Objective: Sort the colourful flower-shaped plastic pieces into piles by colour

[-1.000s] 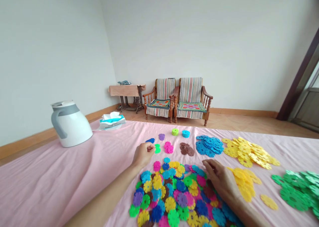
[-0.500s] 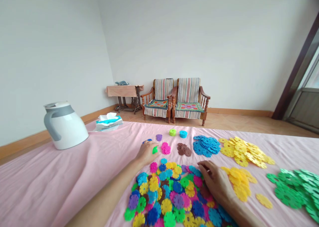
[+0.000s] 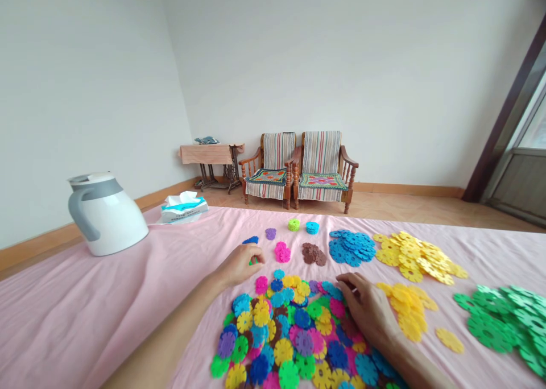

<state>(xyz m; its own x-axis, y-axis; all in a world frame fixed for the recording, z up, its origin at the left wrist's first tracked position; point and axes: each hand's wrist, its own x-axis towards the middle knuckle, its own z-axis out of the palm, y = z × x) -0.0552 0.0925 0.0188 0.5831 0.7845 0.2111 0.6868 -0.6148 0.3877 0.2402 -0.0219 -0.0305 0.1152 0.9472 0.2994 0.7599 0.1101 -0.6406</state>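
My left hand [image 3: 242,265] is closed in a pinch at the far left of the mixed pile. A bright green notched plastic disc [image 3: 253,260] shows between its fingers, mostly hidden. Just beyond lie dark blue discs [image 3: 251,240], with a pink group [image 3: 282,252] to the right. My right hand [image 3: 370,305] rests on the right edge of the mixed pile of colourful discs [image 3: 283,352], fingers loosely bent, thumb apart, with nothing visible in it.
Sorted groups lie beyond: purple [image 3: 270,234], lime [image 3: 294,224], light blue [image 3: 312,227], brown [image 3: 313,254], blue [image 3: 352,247]. Yellow [image 3: 420,255] and green heaps [image 3: 507,323] spread right. A white jug [image 3: 113,218] and tissue box [image 3: 183,208] stand left on the pink cloth [image 3: 106,298].
My left hand has turned and drawn slightly left, and the green disc at its fingers is now mostly covered. The dark blue discs show more fully. My right hand stays put.
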